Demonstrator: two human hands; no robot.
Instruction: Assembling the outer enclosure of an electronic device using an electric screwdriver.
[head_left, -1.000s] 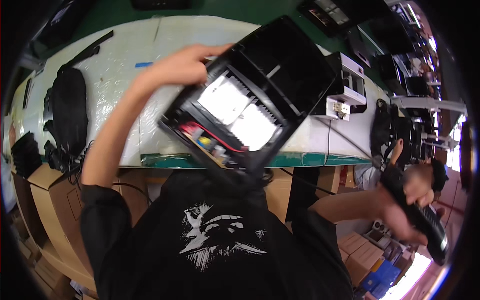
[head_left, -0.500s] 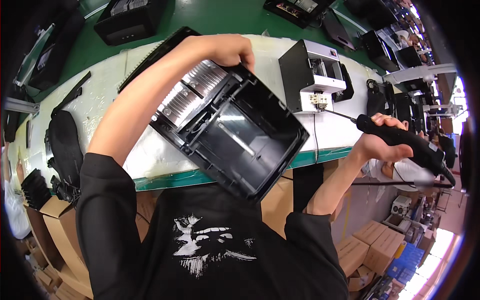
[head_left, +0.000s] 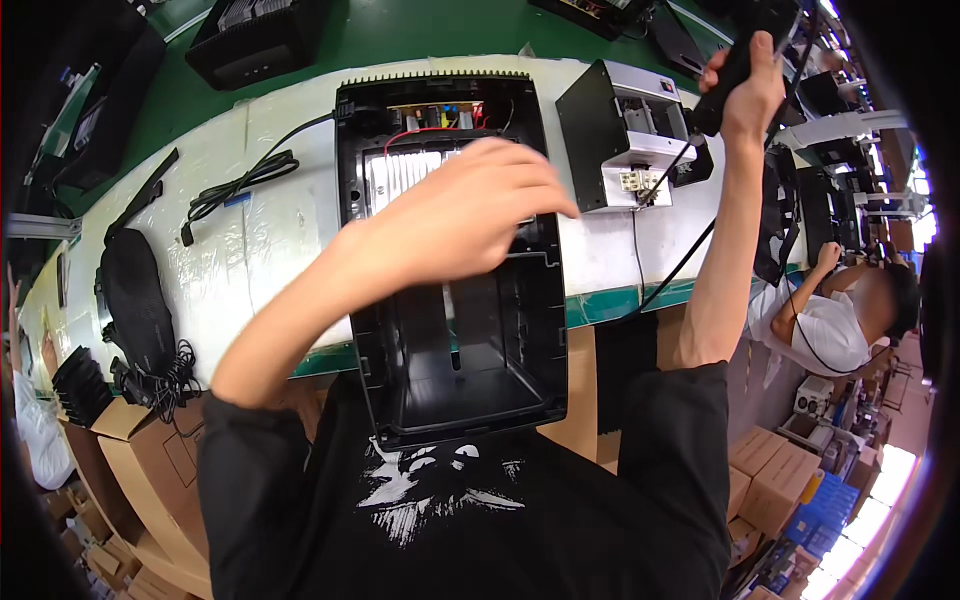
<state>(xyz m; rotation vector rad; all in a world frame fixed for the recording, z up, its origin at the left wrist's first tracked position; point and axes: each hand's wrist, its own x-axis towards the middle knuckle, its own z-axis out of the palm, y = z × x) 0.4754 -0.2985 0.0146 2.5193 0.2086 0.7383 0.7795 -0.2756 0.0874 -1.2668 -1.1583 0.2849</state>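
In front of me a black plastic housing (head_left: pixel 540 350) stands square on the table, its near end overhanging the edge toward my shirt. Inside its far part are silver metal fins (head_left: pixel 402 178), a red wire and a circuit board. My left hand (head_left: pixel 480 210) is above the housing, apart from its rim; its fingers are smeared by motion. My right hand (head_left: pixel 752 105) grips a black electric screwdriver (head_left: pixel 712 108), raised at the right. Its thin bit slants down to the front of a black and white screw feeder (head_left: pixel 592 150).
A coiled black power cord (head_left: pixel 240 188) runs to the housing. Left lie a long black padded piece (head_left: pixel 137 290) and stacked black parts (head_left: pixel 78 385). Cardboard boxes (head_left: pixel 150 450) stand below the table. Another person (head_left: pixel 830 320) sits at right. More black units (head_left: pixel 255 45) stand beyond.
The housing has turned from slanted to straight. My left hand has left its far rim and come nearer over it. My right hand has lifted the screwdriver up and away, tilting it steeper.
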